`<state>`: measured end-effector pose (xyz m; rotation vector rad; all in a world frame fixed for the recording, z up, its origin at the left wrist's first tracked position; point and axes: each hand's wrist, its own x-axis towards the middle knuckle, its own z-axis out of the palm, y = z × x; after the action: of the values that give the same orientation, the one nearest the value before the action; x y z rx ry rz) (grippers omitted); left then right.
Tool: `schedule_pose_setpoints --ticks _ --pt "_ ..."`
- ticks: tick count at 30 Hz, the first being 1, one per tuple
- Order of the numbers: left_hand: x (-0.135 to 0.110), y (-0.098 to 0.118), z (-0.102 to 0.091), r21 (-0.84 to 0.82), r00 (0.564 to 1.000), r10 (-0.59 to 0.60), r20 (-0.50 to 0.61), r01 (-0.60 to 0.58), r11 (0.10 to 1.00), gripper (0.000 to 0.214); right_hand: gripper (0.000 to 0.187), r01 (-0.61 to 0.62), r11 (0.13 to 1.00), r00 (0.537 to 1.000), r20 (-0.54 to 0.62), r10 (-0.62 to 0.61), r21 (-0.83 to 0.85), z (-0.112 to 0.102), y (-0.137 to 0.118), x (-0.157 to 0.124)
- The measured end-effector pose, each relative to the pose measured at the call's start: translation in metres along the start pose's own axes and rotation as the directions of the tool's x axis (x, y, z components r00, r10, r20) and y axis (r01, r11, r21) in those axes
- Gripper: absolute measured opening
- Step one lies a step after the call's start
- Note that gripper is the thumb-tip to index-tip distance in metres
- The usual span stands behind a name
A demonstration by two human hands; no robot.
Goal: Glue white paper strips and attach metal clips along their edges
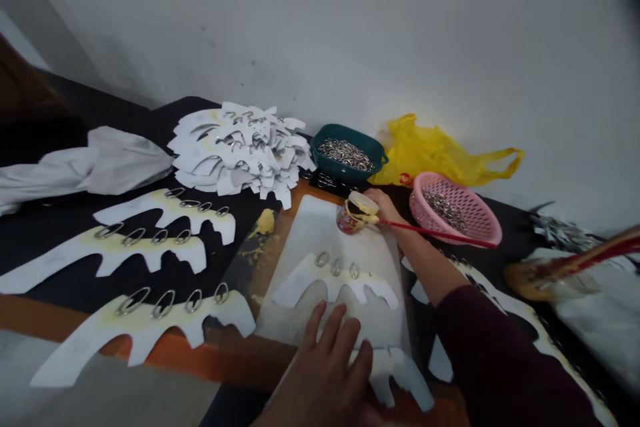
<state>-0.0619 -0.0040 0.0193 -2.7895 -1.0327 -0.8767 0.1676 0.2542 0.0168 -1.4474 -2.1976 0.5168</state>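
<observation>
My left hand (325, 367) lies flat with its fingers apart, on a white board (320, 227) and close to a scalloped white cutout (335, 287) that has several metal rings (336, 267) along its glue-yellowed edge. My right hand (385, 207) is at the board's far end, holding a red-handled brush (435, 232). Its tip meets a small glue can (351, 213) smeared with yellow. Another cutout (400, 373) lies by my left hand. Further ringed cutouts (140, 327) lie to the left.
A heap of white cutouts (240, 150) lies at the back, beside a teal basket of rings (345, 153). Further right are a yellow plastic bag (430, 153) and a pink basket of rings (453, 210). A white cloth (95, 170) lies at far left, against a white wall (350, 27).
</observation>
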Motion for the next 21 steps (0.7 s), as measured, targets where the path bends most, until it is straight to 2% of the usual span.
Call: schedule_pose_setpoints --ticks 2,4,8,11,13,17,21 --pt "0.001 0.005 -0.005 -0.062 0.988 0.007 0.155 0.003 0.998 0.057 0.031 -0.041 0.998 0.999 0.014 0.042 -0.053 -0.002 -0.001 -0.01" --pt "0.003 0.011 -0.01 -0.115 0.956 0.004 0.292 0.031 0.993 0.064 0.029 -0.099 0.991 0.995 -0.005 0.099 -0.096 -0.004 -0.003 -0.018" --pt "0.008 0.023 -0.016 -0.147 0.903 0.002 0.429 0.067 0.987 0.066 0.014 -0.262 0.96 0.961 -0.122 0.249 -0.101 -0.014 -0.008 -0.038" --pt "0.017 0.028 -0.016 -0.121 0.876 -0.012 0.483 0.08 0.989 0.061 0.016 -0.359 0.933 0.925 -0.151 0.349 -0.04 -0.024 -0.012 -0.063" --pt "0.026 0.03 -0.013 -0.113 0.866 -0.005 0.499 0.071 0.991 0.058 0.023 -0.381 0.924 0.919 -0.102 0.381 0.016 -0.027 -0.018 -0.082" --pt "0.047 0.029 -0.003 -0.091 0.876 0.001 0.482 0.049 0.995 0.05 0.026 -0.382 0.919 0.924 0.049 0.379 0.094 -0.024 -0.038 -0.118" --pt "0.059 0.03 0.011 -0.075 0.886 0.003 0.463 0.036 0.996 0.049 0.024 -0.364 0.926 0.93 0.101 0.355 0.097 -0.024 -0.053 -0.136"
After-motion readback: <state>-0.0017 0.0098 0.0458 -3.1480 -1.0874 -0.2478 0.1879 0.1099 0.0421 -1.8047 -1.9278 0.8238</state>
